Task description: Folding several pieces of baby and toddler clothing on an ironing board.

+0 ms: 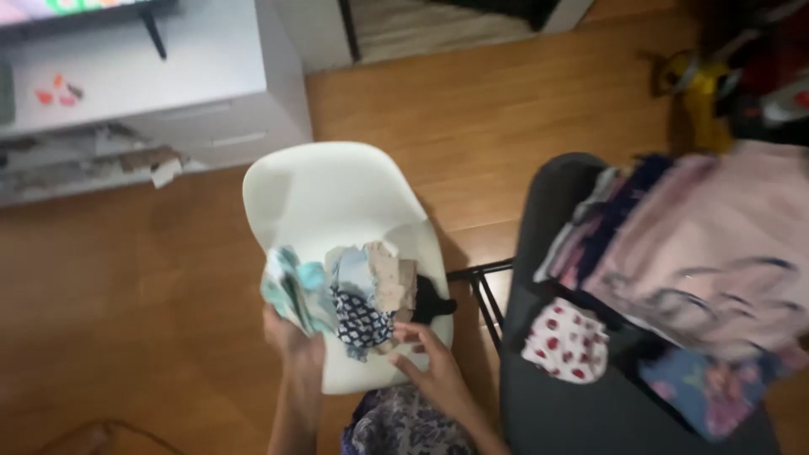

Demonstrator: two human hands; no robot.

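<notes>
Folded cloths [371, 295] lie in a small heap on the seat of a white chair [337, 190], near its front edge, seen from my head camera looking straight down. I count a navy patterned piece, a beige one, a pale blue one and something black at the right of the heap. My left hand [291, 333] is closed around a teal-and-white cloth [291, 291], lifted just clear of the seat at the heap's left side. My right hand [434, 371] is open, fingers spread, its fingertips [404, 330] touching the near edge of the navy piece; it grips nothing.

I judge these pieces light, soft and limp: they will sag and unfold if pinched at one corner, so the better hold is across a folded edge, or flat from beneath with the whole palm. They look neither slippery nor fragile, though the smooth plastic seat may let the heap slide.

To the right, well apart from the heap, a dark chair [573, 404] carries a larger pile of clothes [699, 261], pink on top, with a white red-spotted item [566, 341] at its front. A grey cabinet [168, 84] stands on the wood floor [126, 295] beyond.
</notes>
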